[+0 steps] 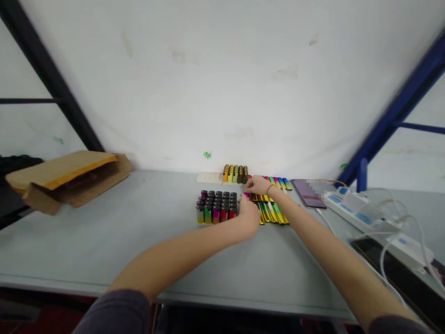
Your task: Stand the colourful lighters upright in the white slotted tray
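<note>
My right hand reaches in from the right with bent fingers closed together. Just below it, my left hand also has its fingers closed. A small magenta piece shows between both sets of fingertips; they hide most of it. Left of my hands stands a block of upright lighters, black-topped, with yellow, green, magenta and red bodies. Shiny gold, yellow and green flat strips lie in a row beside my left hand, partly under my right forearm. More coloured strips lie behind my right wrist.
Upright yellow and brown lighters stand at the wall beside a white tray. An open cardboard package lies far left. At right are a purple-screened phone, a white power strip, loose cables and a dark phone-like slab.
</note>
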A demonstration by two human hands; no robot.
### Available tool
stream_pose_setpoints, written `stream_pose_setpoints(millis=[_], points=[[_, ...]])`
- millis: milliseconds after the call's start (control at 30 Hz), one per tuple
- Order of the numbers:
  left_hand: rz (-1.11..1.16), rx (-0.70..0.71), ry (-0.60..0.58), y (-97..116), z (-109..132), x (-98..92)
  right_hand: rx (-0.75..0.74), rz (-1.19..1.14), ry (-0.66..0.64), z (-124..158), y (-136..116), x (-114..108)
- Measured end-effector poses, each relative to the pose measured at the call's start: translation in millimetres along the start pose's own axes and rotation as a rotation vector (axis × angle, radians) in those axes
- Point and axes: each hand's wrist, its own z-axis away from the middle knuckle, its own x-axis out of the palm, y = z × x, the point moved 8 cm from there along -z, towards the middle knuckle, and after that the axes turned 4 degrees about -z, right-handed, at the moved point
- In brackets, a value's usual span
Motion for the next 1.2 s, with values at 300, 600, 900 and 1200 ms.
stream_pose_setpoints(millis=[300, 600, 900, 1200], points=[[0.031, -0.096, 0.049, -6.5, -5.8, 1.9, -0.08, 0.255, 0.07, 7.3, -12.9, -0.4], [0.065, -0.236, 0.095, -15.8, -10.4, 6.5, -0.153, 0.315, 0.075, 15.6, -4.8, 2.7], [0.088, -0.28, 0.147, -14.7, 5.6, -11.0, -0.082, 0.179, 0.236, 26.6, 0.0, -14.6], [0.292, 0.173, 0.824, -65.5, 140.5, -81.6, -0.276, -0.363, 0.32, 96.8, -47.8, 5.4]])
